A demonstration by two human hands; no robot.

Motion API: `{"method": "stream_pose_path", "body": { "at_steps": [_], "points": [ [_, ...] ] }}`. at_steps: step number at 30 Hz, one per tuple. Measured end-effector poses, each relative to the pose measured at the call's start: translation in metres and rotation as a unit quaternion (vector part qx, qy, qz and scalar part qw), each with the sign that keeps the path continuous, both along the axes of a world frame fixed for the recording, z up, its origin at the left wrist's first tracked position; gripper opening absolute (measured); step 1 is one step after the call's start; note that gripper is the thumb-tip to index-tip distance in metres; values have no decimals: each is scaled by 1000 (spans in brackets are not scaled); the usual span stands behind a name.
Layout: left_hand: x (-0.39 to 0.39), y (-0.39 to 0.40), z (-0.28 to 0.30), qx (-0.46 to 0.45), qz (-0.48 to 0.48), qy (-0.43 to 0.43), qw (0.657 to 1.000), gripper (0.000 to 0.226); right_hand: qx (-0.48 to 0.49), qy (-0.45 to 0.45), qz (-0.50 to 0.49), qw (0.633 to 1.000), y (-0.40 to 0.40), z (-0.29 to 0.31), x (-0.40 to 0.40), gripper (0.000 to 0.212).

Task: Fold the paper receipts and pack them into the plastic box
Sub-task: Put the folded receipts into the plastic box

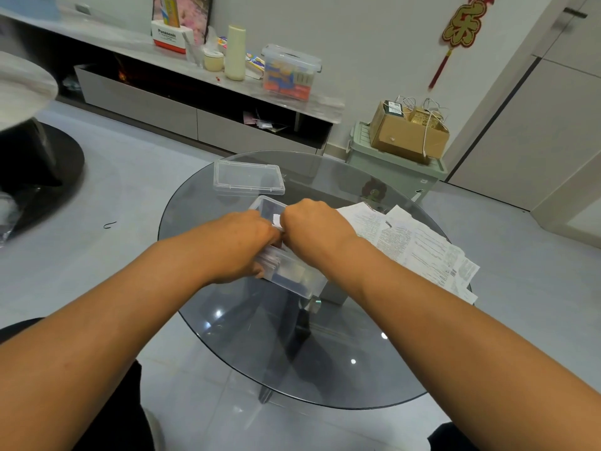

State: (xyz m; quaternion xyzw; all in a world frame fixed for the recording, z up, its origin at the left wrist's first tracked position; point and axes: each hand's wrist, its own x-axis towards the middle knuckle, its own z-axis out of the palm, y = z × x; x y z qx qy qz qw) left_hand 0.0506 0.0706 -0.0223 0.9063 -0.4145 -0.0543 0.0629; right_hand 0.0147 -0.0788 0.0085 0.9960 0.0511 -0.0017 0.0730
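Observation:
A clear plastic box [294,276] lies on the round glass table [325,369], with folded receipts stacked inside at its left part. My left hand [242,245] grips the box's left side, fingers curled round its wall and the stack. My right hand [313,222] is over the box's middle, fingers curled down and pinching a small white folded receipt [277,220] between the two hands. The box's clear lid [248,177] lies apart, just behind the box. Several unfolded receipts [422,245] are spread on the table to the right.
Behind the table stand a green storage bin [396,170] with a cardboard box [408,136] on it, and a low TV cabinet [195,118] carrying bottles and a plastic container. A dark round pedestal base [42,167] is on the floor at left.

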Motion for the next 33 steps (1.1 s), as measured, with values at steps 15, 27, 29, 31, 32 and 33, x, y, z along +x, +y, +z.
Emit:
{"method": "stream_pose_path", "body": {
  "at_steps": [15, 27, 29, 31, 32, 33],
  "points": [
    [-3, 11, 13, -104, 28, 91, 990, 30, 103, 203, -46, 973, 5, 10, 7, 35],
    [-2, 10, 15, -86, 28, 98, 991, 29, 209, 245, -22, 947, 2, 8, 9, 33],
    [-1, 11, 15, -91, 32, 103, 990, 28, 188, 271, -23, 944, 6, 12, 10, 35],
    [-2, 12, 15, -97, 33, 105, 989, 27, 177, 279, -32, 943, 7, 13, 12, 34],
    [-3, 12, 16, -105, 34, 107, 988, 27, 175, 278, -36, 944, 7, 13, 13, 33],
    [-4, 13, 16, -117, 38, 111, 986, 26, 182, 274, -41, 943, 6, 13, 14, 31]
  ]
}}
